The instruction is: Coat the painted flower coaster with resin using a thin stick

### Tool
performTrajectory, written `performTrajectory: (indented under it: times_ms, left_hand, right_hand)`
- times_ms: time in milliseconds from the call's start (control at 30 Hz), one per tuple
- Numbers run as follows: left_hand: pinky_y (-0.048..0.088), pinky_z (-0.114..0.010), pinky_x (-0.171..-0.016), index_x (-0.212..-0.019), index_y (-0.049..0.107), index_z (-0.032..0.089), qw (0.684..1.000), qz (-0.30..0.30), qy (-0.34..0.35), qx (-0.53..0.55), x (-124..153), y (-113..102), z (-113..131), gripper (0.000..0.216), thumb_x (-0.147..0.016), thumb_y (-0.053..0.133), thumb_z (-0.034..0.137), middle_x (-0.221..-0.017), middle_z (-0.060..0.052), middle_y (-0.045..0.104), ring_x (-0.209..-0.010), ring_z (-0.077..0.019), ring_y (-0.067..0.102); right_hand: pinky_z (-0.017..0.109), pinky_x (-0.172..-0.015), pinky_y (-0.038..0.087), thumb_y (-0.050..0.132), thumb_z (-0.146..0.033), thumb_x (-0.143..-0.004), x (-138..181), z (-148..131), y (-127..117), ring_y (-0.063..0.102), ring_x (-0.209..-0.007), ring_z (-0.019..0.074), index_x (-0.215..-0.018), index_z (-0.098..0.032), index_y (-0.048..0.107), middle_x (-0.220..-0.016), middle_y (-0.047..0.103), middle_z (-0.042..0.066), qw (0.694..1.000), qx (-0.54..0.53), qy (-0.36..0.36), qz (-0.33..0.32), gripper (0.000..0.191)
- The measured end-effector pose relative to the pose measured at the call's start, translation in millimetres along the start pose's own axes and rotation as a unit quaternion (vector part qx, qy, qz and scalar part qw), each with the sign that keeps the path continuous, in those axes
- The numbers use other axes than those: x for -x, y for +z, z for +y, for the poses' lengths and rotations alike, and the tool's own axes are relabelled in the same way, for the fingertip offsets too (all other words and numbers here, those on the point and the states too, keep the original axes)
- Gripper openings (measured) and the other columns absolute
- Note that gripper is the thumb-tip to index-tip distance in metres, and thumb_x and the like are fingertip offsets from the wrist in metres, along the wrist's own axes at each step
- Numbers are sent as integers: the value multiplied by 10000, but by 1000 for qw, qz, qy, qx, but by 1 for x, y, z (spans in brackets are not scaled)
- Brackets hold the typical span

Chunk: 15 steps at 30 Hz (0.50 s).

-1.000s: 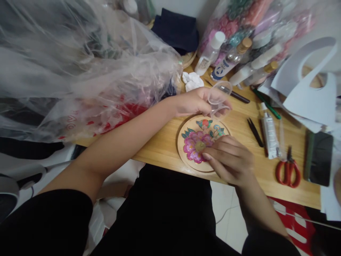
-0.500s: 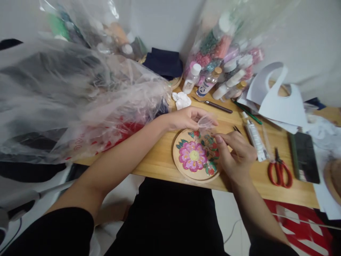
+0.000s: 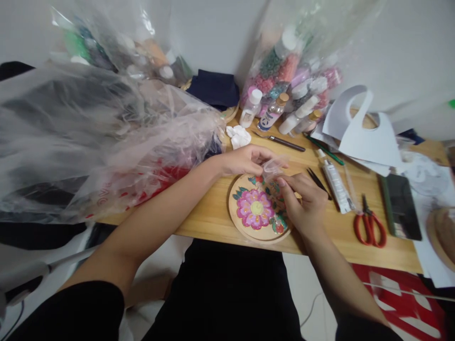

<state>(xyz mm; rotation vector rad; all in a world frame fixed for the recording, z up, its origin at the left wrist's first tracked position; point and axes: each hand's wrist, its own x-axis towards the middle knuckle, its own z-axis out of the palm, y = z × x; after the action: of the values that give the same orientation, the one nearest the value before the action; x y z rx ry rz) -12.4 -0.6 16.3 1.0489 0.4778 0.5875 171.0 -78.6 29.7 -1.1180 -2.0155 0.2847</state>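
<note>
A small clear plastic bag (image 3: 273, 166) is pinched in my left hand (image 3: 249, 160), just above the far edge of a round wooden disc (image 3: 245, 231). The disc carries a painted pink flower (image 3: 254, 209) with a yellow centre, green leaves and red buds. My right hand (image 3: 302, 199) hangs over the disc's right side, thumb and forefinger pressed together at the bag's lower edge. Whatever lies between those fingertips is too small to make out. Black tweezers (image 3: 319, 183) rest on the table to the right of that hand.
Right of my hands lie a white tube (image 3: 336, 184), red-handled pliers (image 3: 369, 227) and a phone (image 3: 401, 206). Behind stand small bottles (image 3: 273, 112), a craft knife (image 3: 284, 142) and crumpled tissue (image 3: 238, 137). A large plastic sheet (image 3: 152, 137) covers the left.
My right hand has moved left, its fingertips now at the plastic bag. The tweezers show more fully beside it. My left hand keeps its pinch; the view has shifted slightly.
</note>
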Motion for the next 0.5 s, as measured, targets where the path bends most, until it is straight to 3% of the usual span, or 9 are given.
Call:
performTrajectory:
  times_ms: [167,367,433,500]
  left_hand:
    - [489,-175,-665,-972,732,131,1000,-6,-8,-12,0,-1,-1,490,-529,626,-50,-996,-48,741,-746,-68,648]
    - [506,-184,-784,-891,736,133,999,3,39,-18,-1,-4,-3,435,-522,592,-47,-970,-39,743,-874,-89,673]
    - [510,-185,-805,-874,730,138,999,4,41,12,-2,-4,-5,441,-517,562,-60,-918,-22,743,-854,-80,674]
    - [516,-195,-811,-883,719,139,998,13,38,43,-3,-3,-6,441,-533,552,-70,-854,-6,731,-803,-65,666]
  right_hand:
    - [256,-544,434,613,-201,-891,1,0,3,559,-561,109,-806,-202,727,-598,631,-23,997,-55,42,-14,143]
    - [265,-533,433,634,-203,-876,6,3,-3,554,-572,117,-733,-219,721,-619,630,-19,985,-135,100,34,168]
    - [287,-556,444,625,-166,-870,7,2,-8,557,-588,128,-758,-223,720,-642,645,-9,984,-162,75,23,158]
    - [303,-574,450,621,-112,-851,7,-1,-12,548,-589,131,-816,-220,722,-654,655,1,986,-167,0,-21,152]
